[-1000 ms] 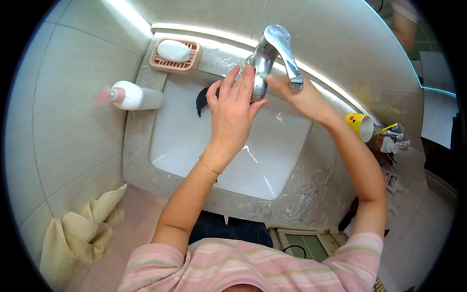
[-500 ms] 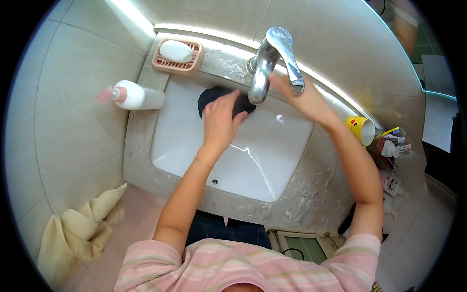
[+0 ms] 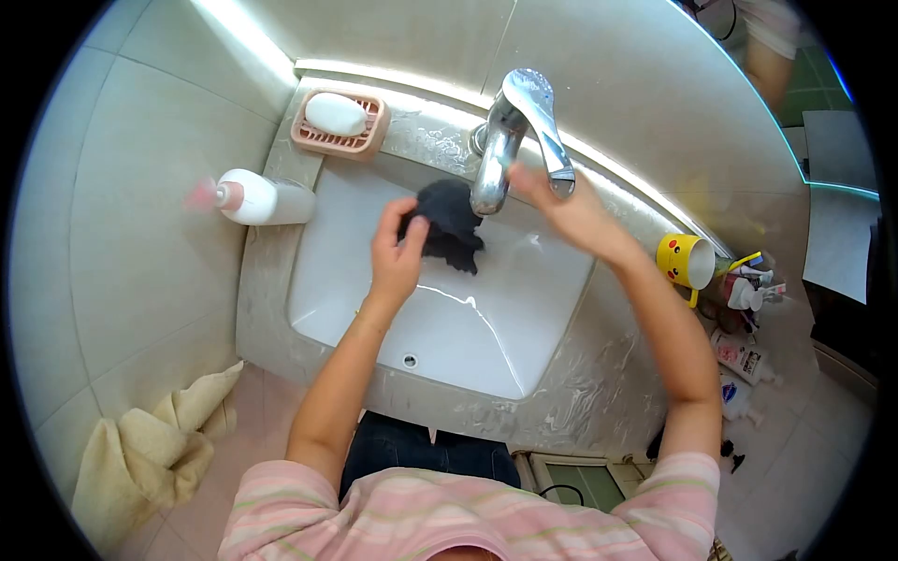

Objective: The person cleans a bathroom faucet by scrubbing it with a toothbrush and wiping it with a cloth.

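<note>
the left hand [image 3: 394,260] is over the sink [image 3: 528,304], with its fingers pinching the left edge of a dark cloth [image 3: 447,222] between thumb and fingertips. the cloth is crumpled, its ragged lower edge spreading to the right, and it lies just below and to the left of the tap's spout in the view. whether it touches the basin cannot be told.

the right hand [image 3: 572,217] is at the metal tap [image 3: 498,159], partly behind the lever [image 3: 544,122], with one digit pointing toward the spout. it is blurred and partly covered, so i cannot tell if its fingers are spread or pressed together, or whether they touch the lever.

the sink is white, set in a grey marbled bench [image 3: 599,369], with a small round hole [image 3: 410,360] on the side nearest the person. on the bench's far left corner, a white soap [image 3: 337,114] rests in a pink slotted dish [image 3: 374,140]. a white pump bottle [image 3: 271,199] with a pink top is at the left side of the sink. to the right of the tap is a yellow cup [image 3: 686,262] with a face on it, beside a toothbrush [image 3: 745,262]. a cream towel [image 3: 154,458] is at the lower left.
</note>
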